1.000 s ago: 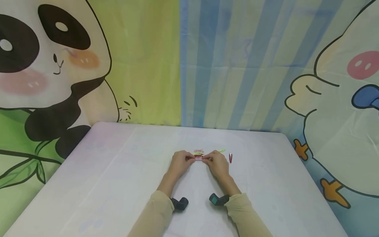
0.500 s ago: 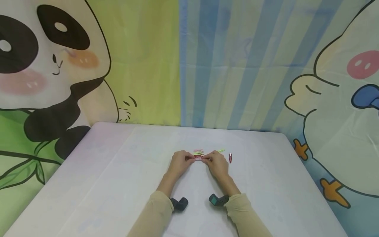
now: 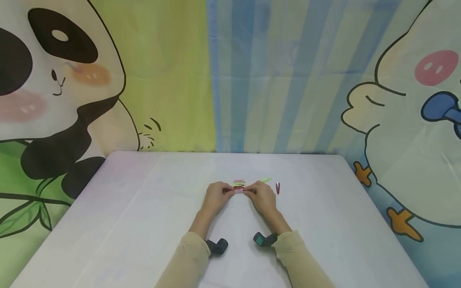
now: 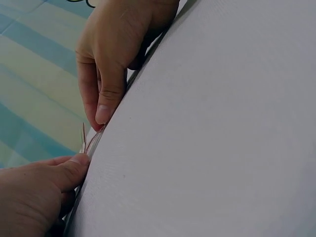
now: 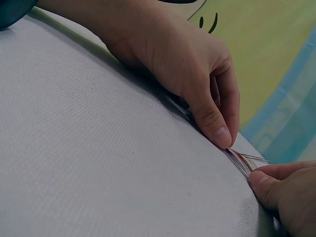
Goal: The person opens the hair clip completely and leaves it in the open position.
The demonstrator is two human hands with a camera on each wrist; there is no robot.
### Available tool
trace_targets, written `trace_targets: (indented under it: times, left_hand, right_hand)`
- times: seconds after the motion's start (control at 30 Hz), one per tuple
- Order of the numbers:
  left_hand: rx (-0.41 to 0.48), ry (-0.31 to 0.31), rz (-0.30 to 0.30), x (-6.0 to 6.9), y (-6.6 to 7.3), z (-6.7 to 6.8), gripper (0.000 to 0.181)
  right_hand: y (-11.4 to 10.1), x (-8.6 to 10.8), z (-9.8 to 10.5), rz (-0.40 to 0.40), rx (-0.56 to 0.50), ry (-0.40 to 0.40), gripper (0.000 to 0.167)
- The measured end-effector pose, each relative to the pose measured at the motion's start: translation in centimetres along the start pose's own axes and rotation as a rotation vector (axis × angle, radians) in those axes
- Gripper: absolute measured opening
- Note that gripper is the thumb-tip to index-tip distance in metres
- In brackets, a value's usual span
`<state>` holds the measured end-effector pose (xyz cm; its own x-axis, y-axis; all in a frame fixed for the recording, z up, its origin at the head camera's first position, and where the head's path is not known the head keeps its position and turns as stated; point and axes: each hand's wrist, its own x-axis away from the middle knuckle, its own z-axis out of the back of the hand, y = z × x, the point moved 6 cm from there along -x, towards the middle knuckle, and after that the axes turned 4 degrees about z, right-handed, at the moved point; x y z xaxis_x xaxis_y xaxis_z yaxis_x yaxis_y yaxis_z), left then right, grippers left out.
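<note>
In the head view, several snap hair clips, pink, green and red, lie in a stacked row at the table's middle. My left hand pinches the left end of the nearest pink hair clip between thumb and index finger. Its right end is pinched by my right hand. In the left wrist view my left hand is lower left, and my right hand comes from above. Between the fingertips in the right wrist view, the hair clips show only as thin edges.
A red hair clip lies right of my right hand, and a green hair clip sits just beyond it. The white table ends at a curtain printed with cartoon animals.
Both hands keep the same pinch on the pink hair clip and stay almost in place. The head view has tilted and shifted slightly.
</note>
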<state>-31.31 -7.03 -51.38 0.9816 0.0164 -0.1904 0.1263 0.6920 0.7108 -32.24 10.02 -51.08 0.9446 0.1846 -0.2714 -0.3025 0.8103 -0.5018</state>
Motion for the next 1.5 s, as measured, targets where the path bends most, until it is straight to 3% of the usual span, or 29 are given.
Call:
trace_targets:
  times: [0.63,0.8,1.0,1.2,1.37,1.5]
  left_hand:
    - [0.019,-0.015,-0.026,-0.5,0.0,0.8,0.009]
    - [0.028,-0.027,-0.044,0.0,-0.4,0.6,0.010]
    - [0.026,0.023,-0.049,0.7,-0.9,0.3,0.008]
    - [0.046,0.014,-0.064,1.1,-0.4,-0.2,0.010]
    - [0.030,0.045,-0.068,1.8,0.0,-0.1,0.010]
    - [0.061,0.071,-0.128,2.4,0.9,-0.2,0.008]
  right_hand:
    - [-0.5,0.1,0.6,-0.026,-0.060,0.027,0.015]
    - [-0.2,0.9,0.6,-0.070,-0.147,0.048,0.012]
    - [0.0,1.6,0.6,-0.054,-0.191,0.043,0.016]
    - [0.5,2.6,1.8,-0.057,-0.174,0.069,0.015]
    - [0.5,3.4,2.2,-0.049,-0.161,0.052,0.015]
    - [0.5,4.0,2.8,-0.042,-0.151,0.054,0.015]
